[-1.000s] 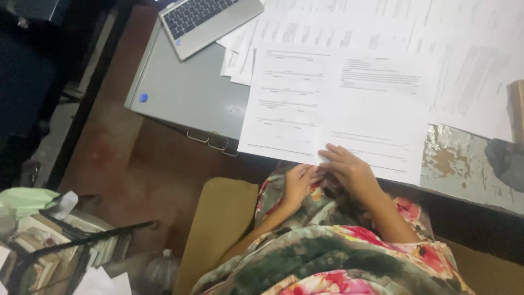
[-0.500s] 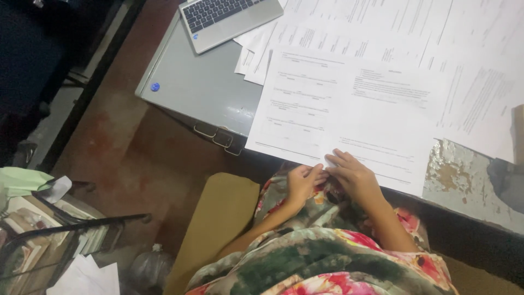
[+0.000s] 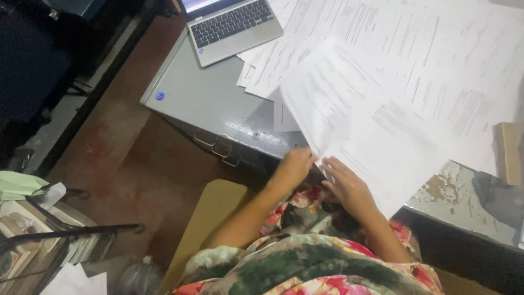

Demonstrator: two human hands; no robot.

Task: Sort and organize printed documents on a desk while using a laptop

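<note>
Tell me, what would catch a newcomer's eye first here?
Probably the spread of printed sheets covering the grey metal desk, with the left hand lifting a blurred sheet at its near corner while the right hand rests on the paper beside it. An open laptop sits at the desk's far left corner.

- I see my left hand point(image 3: 295, 166) pinching a blurred printed sheet point(image 3: 333, 104) at its near corner.
- My right hand point(image 3: 348, 186) lies flat on papers point(image 3: 393, 147) at the grey desk point(image 3: 207, 104) edge.
</note>
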